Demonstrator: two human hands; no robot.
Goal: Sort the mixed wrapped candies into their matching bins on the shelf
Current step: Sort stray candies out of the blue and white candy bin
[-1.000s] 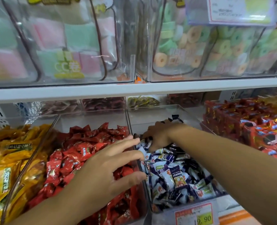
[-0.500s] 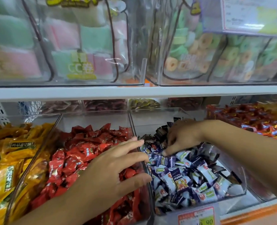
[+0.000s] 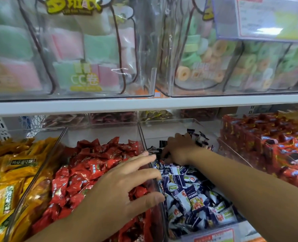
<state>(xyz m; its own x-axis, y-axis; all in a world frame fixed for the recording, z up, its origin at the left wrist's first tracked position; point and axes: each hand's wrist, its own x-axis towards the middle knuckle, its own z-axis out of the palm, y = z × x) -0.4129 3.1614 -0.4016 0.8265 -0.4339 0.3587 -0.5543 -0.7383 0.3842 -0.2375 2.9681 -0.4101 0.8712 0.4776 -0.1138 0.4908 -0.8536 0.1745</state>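
Observation:
Three clear bins stand side by side on the lower shelf: yellow wrapped candies [image 3: 10, 180], red wrapped candies [image 3: 85, 172] and blue-and-white wrapped candies [image 3: 188, 194]. My left hand [image 3: 125, 187] hovers over the red candies with fingers spread, its fingertips at the clear wall [image 3: 157, 187] between the red and blue bins. My right hand [image 3: 179, 151] reaches deep into the rear left of the blue-and-white bin, among dark wrappers. Its fingers bend down into the pile and their tips are hidden, so a hold on a candy does not show.
Red boxed packs [image 3: 275, 151] fill the bin at the right. The white upper shelf [image 3: 144, 103] hangs low over the bins and carries clear boxes of pastel rolls [image 3: 85, 55] and ring candies [image 3: 214, 55]. A price tag [image 3: 214, 236] fronts the blue bin.
My right hand has moved from the middle of the blue-and-white pile back to its rear left corner. My left hand has stayed at the divider wall.

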